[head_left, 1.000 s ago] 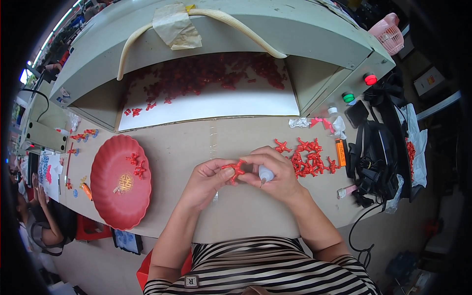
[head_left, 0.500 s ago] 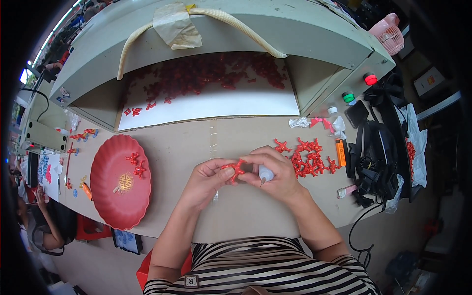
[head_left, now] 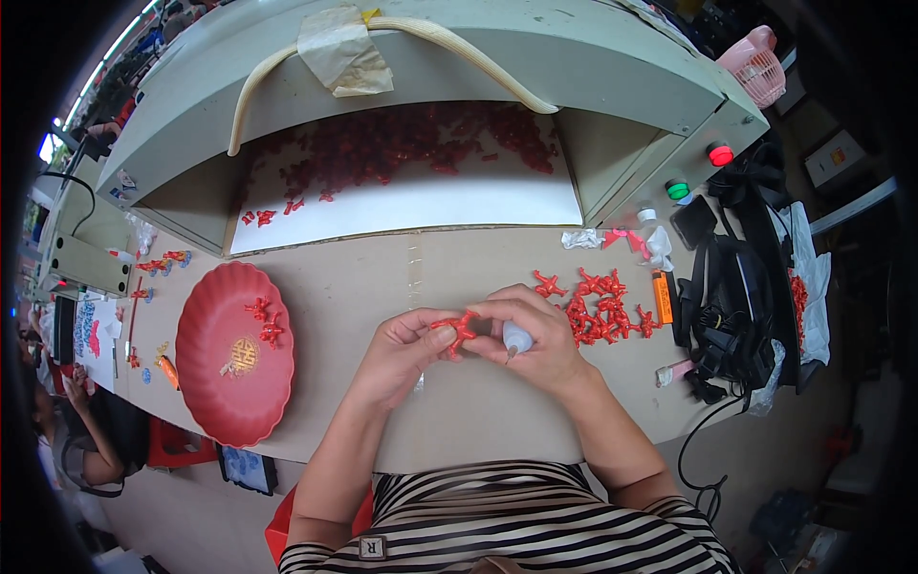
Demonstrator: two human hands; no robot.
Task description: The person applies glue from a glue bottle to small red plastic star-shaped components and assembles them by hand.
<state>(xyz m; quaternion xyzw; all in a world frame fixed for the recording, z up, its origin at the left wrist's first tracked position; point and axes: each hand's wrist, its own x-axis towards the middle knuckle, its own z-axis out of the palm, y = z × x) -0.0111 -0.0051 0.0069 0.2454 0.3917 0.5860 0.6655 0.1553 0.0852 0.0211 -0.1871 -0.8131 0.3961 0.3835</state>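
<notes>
Over the middle of the table, my left hand (head_left: pixel 409 346) pinches a small red plastic figure (head_left: pixel 461 330) with stubby limbs between thumb and fingers. My right hand (head_left: pixel 547 346) is closed round a small white squeeze bottle (head_left: pixel 517 337) with a thin tip pointing down toward me. Its thumb and index fingertips meet the right side of the figure; whether they grip a smaller piece there is hidden. Just right of that hand lies a pile of similar red figures (head_left: pixel 604 316). To the left, a scalloped red bowl (head_left: pixel 215 316) holds a few more.
Ahead stands a grey-green machine (head_left: pixel 631 86) with an open bay, where many red pieces lie on a white sheet (head_left: pixel 411 212). An orange lighter-like object (head_left: pixel 663 298), a phone (head_left: pixel 693 222) and a black bag (head_left: pixel 717 297) are at right. Another person's arm (head_left: pixel 91 430) shows far left.
Both hands stay almost still, with the red figure and the bottle held as before. At the far left, the other person's arm has shifted slightly.
</notes>
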